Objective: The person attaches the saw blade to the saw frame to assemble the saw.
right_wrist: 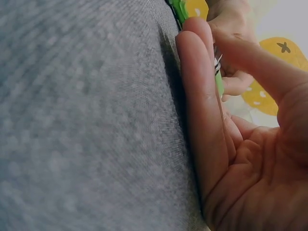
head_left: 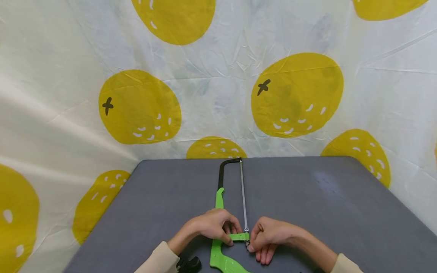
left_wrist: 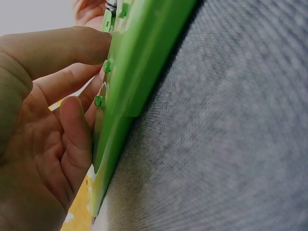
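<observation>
A hacksaw with a bright green handle and a black front bow lies flat on the grey table, its handle toward me. Its thin silver blade runs along the right side, from the far bow to a short green crosspiece. My left hand grips the green frame at that crosspiece, thumb on the near side and fingers beyond. At the blade's near end, my right hand pinches the small metal wing nut between thumb and forefinger. Its other fingers lie low along the table, and the fingertips partly hide the nut.
The grey table ends at a white cloth printed with yellow fruit, which hangs behind it and along both sides. A black object shows beside the left sleeve at the near edge of the head view.
</observation>
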Available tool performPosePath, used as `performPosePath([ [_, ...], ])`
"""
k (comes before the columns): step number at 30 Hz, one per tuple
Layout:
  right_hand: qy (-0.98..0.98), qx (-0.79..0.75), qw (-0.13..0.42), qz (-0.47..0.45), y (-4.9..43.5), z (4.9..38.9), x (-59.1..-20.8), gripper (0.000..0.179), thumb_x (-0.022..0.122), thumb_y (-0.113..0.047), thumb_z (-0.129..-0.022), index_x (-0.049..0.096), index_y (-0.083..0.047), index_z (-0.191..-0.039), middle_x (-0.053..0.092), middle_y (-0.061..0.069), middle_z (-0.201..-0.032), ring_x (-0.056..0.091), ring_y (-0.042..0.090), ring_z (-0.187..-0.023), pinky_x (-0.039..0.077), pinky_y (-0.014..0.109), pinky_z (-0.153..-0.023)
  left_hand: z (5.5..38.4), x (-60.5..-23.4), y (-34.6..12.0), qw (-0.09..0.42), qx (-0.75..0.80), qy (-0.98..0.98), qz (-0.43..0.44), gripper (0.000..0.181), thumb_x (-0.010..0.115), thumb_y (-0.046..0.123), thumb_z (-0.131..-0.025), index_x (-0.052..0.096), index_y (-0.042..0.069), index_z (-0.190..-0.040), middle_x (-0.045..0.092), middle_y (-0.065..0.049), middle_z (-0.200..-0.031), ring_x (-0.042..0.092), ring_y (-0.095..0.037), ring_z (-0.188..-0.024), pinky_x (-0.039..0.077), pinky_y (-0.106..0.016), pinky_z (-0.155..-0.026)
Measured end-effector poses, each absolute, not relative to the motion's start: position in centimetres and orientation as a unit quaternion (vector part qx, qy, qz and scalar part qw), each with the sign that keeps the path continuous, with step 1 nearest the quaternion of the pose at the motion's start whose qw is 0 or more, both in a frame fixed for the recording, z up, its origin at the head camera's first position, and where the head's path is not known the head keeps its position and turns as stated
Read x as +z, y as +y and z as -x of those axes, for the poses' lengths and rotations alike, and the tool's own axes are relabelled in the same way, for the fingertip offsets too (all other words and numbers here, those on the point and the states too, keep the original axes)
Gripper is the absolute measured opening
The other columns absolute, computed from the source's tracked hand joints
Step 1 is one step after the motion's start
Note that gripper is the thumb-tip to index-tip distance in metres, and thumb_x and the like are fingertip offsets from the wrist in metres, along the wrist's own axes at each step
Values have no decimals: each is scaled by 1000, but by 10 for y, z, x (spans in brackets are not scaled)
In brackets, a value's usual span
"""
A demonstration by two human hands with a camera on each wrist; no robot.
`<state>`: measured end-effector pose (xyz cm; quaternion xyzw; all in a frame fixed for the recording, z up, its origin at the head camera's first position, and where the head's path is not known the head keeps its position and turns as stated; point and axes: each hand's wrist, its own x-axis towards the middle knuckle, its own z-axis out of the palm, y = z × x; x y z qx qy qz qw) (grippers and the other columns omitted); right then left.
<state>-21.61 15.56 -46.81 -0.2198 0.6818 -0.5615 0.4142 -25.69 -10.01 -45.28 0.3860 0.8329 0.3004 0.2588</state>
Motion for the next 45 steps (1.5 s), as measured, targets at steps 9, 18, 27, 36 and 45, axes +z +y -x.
performPosePath([
  [9, 690, -569, 394, 211, 152, 216, -467, 32, 71, -22, -97, 74, 10, -90, 72, 0, -63, 70, 7, -52, 57, 22, -48, 258, -451, -101, 255, 300, 833, -389, 29, 86, 11, -82, 79, 21, -108, 74, 17, -92, 66, 6, -77, 57, -17, -71],
  [18, 672, -570, 420, 216, 152, 219, -467, 25, 71, -18, -96, 75, 6, -92, 73, 2, -67, 71, 6, -56, 59, 23, -52, 257, -452, -104, 254, 301, 836, -383, 30, 86, 10, -81, 79, 21, -108, 74, 16, -93, 66, 6, -76, 57, -17, -71],
  [27, 663, -573, 425, 227, 155, 219, -467, 20, 67, -12, -95, 74, 7, -93, 73, 2, -69, 72, 7, -59, 60, 23, -55, 256, -451, -103, 253, 306, 830, -391, 31, 86, 9, -82, 79, 20, -110, 75, 15, -94, 66, 7, -76, 57, -17, -71],
  [36, 665, -575, 418, 228, 154, 219, -470, 23, 65, -6, -91, 70, 15, -97, 72, 3, -68, 72, 9, -59, 59, 23, -54, 257, -452, -105, 258, 307, 831, -386, 31, 86, 9, -82, 79, 21, -110, 74, 15, -93, 66, 6, -76, 57, -17, -70],
  [45, 663, -576, 423, 223, 152, 218, -471, 12, 66, -7, -91, 71, 4, -92, 73, 3, -68, 72, 7, -58, 59, 23, -53, 255, -451, -105, 257, 307, 833, -383, 31, 86, 9, -81, 79, 21, -109, 74, 16, -92, 66, 6, -76, 57, -17, -70],
])
